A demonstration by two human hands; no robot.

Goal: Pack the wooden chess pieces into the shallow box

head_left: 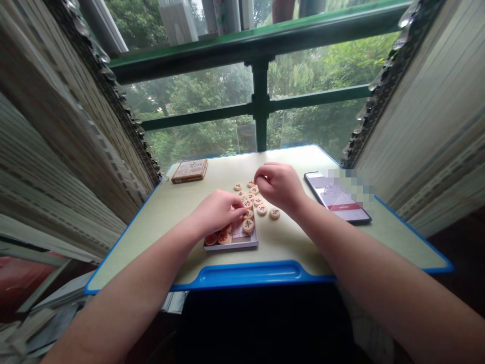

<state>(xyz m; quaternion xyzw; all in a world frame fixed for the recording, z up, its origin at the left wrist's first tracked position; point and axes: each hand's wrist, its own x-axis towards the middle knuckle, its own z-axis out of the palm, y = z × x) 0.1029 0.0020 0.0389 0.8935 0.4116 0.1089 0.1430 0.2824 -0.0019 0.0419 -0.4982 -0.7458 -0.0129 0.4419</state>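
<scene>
My left hand (217,212) reaches over a shallow white box (253,241), its fingers bent closed on the edge of a Chinese chess piece (248,215) in the box's right-hand row. Below that piece lies another black-marked one (248,226). Red-marked pieces (224,238) sit in the near left part of the box, partly under my left hand. To the right, my right hand (279,183) is curled closed just above the table; whatever its fingers hold is hidden. Beside it several loose black-marked pieces (261,209) lie face up on the table.
The pale table (303,247) has a blue rim and a blue pen groove (250,272) at its near edge. A box lid (190,170) lies at the back left. A phone (337,197) rests at the right. Curtains (401,101) flank the window behind.
</scene>
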